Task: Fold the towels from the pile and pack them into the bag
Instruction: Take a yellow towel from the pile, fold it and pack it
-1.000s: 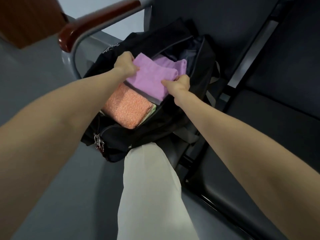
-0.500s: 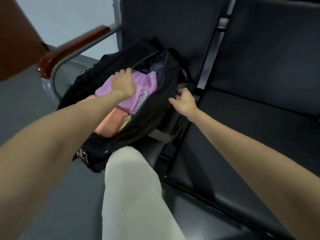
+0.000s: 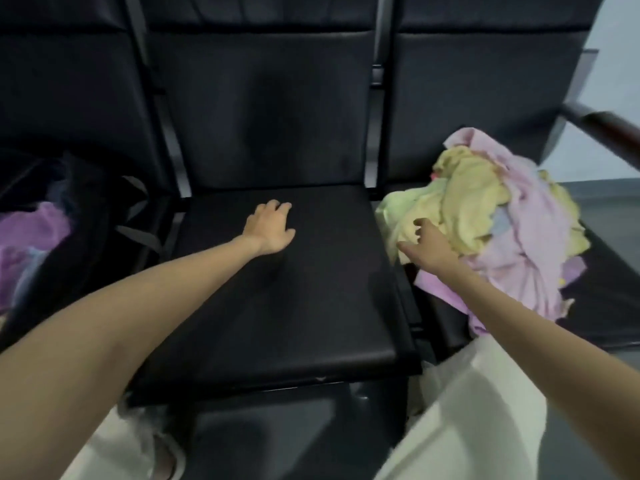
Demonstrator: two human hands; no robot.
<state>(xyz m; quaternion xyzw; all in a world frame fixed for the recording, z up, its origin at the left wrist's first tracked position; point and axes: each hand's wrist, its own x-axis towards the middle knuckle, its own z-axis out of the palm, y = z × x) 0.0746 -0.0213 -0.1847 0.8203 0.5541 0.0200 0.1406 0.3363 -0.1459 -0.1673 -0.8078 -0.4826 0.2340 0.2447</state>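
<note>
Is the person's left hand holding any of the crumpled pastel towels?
No, the left hand rests open above the black padded seat, apart from the towel pile.

Both bare arms stretch forward. The left hand (image 3: 271, 229) lies palm down with its fingers loosely spread. The right hand (image 3: 432, 244) reaches to the right, fingers spread and relaxed, holding nothing.

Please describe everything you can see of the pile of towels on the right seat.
The pile of towels is a loose, crumpled heap, none of it folded. It looks like soft cloth in pale yellow, lilac pink, light green and a little light blue. It lies on the right seat of the black bench, leaning toward the backrest, and one lilac edge hangs over the front of the seat. The right hand, fingers spread, reaches its near left side; actual contact is unclear.
</note>
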